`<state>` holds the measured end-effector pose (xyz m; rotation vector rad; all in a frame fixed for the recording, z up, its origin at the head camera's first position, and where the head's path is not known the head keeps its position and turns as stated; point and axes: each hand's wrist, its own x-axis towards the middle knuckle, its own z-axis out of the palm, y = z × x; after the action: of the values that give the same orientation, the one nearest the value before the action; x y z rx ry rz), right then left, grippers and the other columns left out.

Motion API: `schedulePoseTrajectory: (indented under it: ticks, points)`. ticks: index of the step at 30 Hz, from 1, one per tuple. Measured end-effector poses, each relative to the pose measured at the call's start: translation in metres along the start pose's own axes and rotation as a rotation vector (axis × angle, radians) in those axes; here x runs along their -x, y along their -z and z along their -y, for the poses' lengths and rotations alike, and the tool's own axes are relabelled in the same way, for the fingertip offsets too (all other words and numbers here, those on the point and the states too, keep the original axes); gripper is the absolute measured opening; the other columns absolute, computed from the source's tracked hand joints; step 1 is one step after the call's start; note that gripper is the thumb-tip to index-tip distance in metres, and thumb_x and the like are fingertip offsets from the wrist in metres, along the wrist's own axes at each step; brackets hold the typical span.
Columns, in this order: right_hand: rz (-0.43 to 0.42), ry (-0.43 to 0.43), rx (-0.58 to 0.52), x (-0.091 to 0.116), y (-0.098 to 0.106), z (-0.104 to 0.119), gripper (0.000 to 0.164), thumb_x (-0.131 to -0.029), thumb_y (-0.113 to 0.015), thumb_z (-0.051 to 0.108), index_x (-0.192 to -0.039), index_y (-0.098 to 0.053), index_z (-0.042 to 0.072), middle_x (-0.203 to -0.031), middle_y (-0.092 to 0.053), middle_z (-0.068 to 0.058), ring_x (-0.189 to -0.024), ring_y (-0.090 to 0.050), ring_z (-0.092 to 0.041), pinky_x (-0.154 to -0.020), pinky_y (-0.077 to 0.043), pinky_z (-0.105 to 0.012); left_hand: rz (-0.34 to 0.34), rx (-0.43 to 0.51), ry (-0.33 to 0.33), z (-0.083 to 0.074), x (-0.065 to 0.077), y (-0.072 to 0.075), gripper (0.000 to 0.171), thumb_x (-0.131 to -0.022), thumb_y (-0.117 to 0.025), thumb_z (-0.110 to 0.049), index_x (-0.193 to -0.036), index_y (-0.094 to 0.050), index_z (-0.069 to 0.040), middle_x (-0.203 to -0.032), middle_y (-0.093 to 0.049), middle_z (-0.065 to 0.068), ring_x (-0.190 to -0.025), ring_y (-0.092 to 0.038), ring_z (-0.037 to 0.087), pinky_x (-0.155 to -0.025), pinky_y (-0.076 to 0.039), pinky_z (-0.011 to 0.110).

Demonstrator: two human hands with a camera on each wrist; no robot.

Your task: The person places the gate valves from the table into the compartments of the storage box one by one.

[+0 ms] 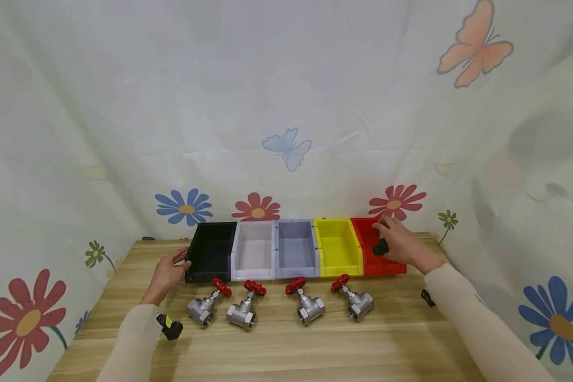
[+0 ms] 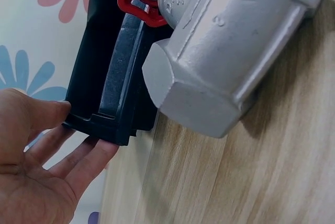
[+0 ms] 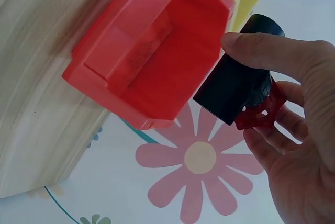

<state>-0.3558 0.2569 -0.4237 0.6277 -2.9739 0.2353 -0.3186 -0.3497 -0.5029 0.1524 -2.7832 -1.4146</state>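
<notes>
In the head view my left hand [image 1: 168, 271] is at the outer side of the black bin [image 1: 211, 275]. The left wrist view shows its thumb on the bin's rim and its fingers against the outer wall, pinching it. My right hand [image 1: 399, 241] holds a black valve [image 1: 380, 247] over the red bin [image 1: 384, 268]. In the right wrist view the valve has a tubular body and a red handle [image 3: 260, 114], with my thumb on the body and fingers round the handle. Silver valves [image 1: 242, 315] with red handwheels [image 1: 255, 287] lie in front of the bins.
Between the black and red bins stand a white bin [image 1: 253, 275], a grey bin [image 1: 296, 272] and a yellow bin [image 1: 340, 270], side by side. They sit at the back of a wooden table [image 1: 277, 355], before a flower-printed cloth [image 1: 286, 79].
</notes>
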Motion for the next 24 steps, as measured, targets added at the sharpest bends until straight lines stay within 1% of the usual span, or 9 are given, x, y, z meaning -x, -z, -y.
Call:
schedulePoseTrajectory:
  ticks: [10, 14, 24]
  points:
    - [0.05, -0.036, 0.004, -0.011, -0.006, -0.009, 0.079, -0.069, -0.088, 0.009, -0.139, -0.053, 0.006, -0.133, -0.048, -0.015, -0.12, -0.047, -0.032, -0.092, -0.053, -0.051, -0.012, -0.013, -0.015, 0.003, -0.002, -0.001, 0.055, -0.102, -0.05, -0.011, -0.153, -0.032, -0.006, -0.151, -0.04, 0.028, -0.126, -0.054, 0.045, -0.074, -0.057, 0.031]
    - [0.063, -0.035, 0.009, -0.015, -0.01, -0.011, 0.079, -0.069, -0.089, 0.01, -0.139, -0.052, 0.006, -0.133, -0.048, -0.017, -0.119, -0.047, -0.034, -0.092, -0.053, -0.051, -0.015, -0.011, -0.019, 0.003, -0.001, -0.001, 0.055, -0.102, -0.05, -0.011, -0.153, -0.032, -0.006, -0.151, -0.04, 0.028, -0.125, -0.055, 0.044, -0.073, -0.056, 0.03]
    - [0.112, -0.059, 0.009, -0.023, -0.019, -0.014, 0.079, -0.07, -0.087, 0.008, -0.141, -0.052, 0.007, -0.135, -0.049, -0.017, -0.118, -0.049, -0.034, -0.093, -0.052, -0.052, -0.008, -0.005, -0.009, 0.003, -0.002, -0.001, 0.055, -0.103, -0.048, -0.012, -0.154, -0.031, -0.009, -0.152, -0.038, 0.027, -0.125, -0.055, 0.042, -0.07, -0.055, 0.028]
